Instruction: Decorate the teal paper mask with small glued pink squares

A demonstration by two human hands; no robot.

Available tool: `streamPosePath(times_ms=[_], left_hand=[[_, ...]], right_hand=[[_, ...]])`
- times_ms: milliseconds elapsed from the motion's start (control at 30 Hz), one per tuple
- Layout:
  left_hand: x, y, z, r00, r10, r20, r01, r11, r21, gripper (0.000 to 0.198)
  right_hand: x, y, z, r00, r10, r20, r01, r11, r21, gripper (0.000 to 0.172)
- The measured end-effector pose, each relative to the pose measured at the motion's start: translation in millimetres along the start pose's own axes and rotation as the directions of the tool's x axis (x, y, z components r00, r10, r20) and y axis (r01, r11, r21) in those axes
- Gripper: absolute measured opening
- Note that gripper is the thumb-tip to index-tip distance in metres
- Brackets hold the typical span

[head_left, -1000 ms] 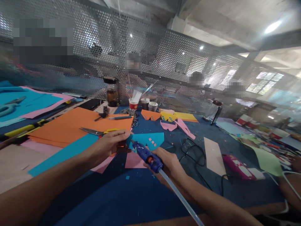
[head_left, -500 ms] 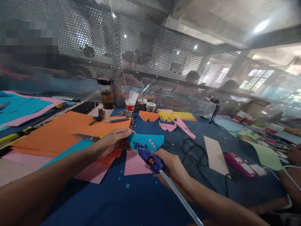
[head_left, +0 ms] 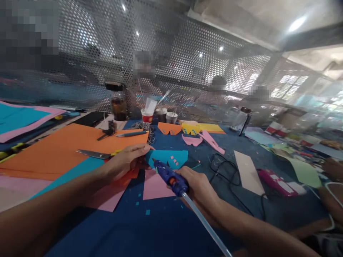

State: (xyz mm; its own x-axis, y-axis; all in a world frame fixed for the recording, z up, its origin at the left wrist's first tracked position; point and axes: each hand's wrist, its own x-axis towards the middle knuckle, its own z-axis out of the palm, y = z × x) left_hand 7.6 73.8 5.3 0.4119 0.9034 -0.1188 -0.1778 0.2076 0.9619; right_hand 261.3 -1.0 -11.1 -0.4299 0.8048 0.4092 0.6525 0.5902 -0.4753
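My left hand (head_left: 135, 157) pinches the left end of a blue paper cutout (head_left: 164, 155), which has a notch in its lower edge and small pink squares stuck on its right half. In my right hand (head_left: 197, 184) is a blue glue gun (head_left: 170, 175), its nozzle at the left half of the cutout. I cannot tell whether the tip touches the paper. A long clear glue stick (head_left: 206, 225) runs out of its back end. Below the cutout lies a pink sheet (head_left: 157, 187), with tiny blue paper squares (head_left: 147, 212) scattered on the blue table.
Scissors (head_left: 93, 154) lie on orange sheets (head_left: 53, 151) at left, near a pen (head_left: 132, 134). Orange (head_left: 169, 128), yellow (head_left: 190, 128) and pink cutouts (head_left: 192, 140) sit behind. A black cable (head_left: 225, 171) and a magenta device (head_left: 278, 182) are at right. Another person's hand (head_left: 332, 169) shows at the right edge.
The view has shifted slightly. Both hands keep nearly the same pose, with the glue gun's nozzle still at the left half of the blue cutout.
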Motion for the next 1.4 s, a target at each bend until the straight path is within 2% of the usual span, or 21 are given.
streamPosePath(times_ms=[300,767,900,1167,1400], left_hand=[[3,-7,-5.4,1.0,0.028,-0.004,-0.028,1.0,0.006,0.022],[3,-9,-6.0,0.999,0.035,0.011,-0.035,0.999,0.004,0.02],[4,-8,-6.3,0.999,0.026,0.036,-0.026,1.0,0.014,0.02],[4,-9,-6.6,0.999,0.018,0.027,-0.018,1.0,0.02,0.02],[4,-8,-6.1,1.0,0.016,0.016,-0.016,1.0,0.005,0.02]], right_hand=[[4,-5,-4,0.997,0.022,0.068,-0.024,0.999,0.026,0.026],[4,-3,-2,0.997,0.021,0.074,-0.018,0.999,-0.051,0.023],[6,-7,-4,0.995,0.045,0.086,-0.043,0.999,-0.027,0.017],[7,-10,-6,0.994,0.058,0.094,-0.058,0.998,0.0,0.016],[7,-14,-9,0.992,0.068,0.11,-0.073,0.997,0.04,0.022]])
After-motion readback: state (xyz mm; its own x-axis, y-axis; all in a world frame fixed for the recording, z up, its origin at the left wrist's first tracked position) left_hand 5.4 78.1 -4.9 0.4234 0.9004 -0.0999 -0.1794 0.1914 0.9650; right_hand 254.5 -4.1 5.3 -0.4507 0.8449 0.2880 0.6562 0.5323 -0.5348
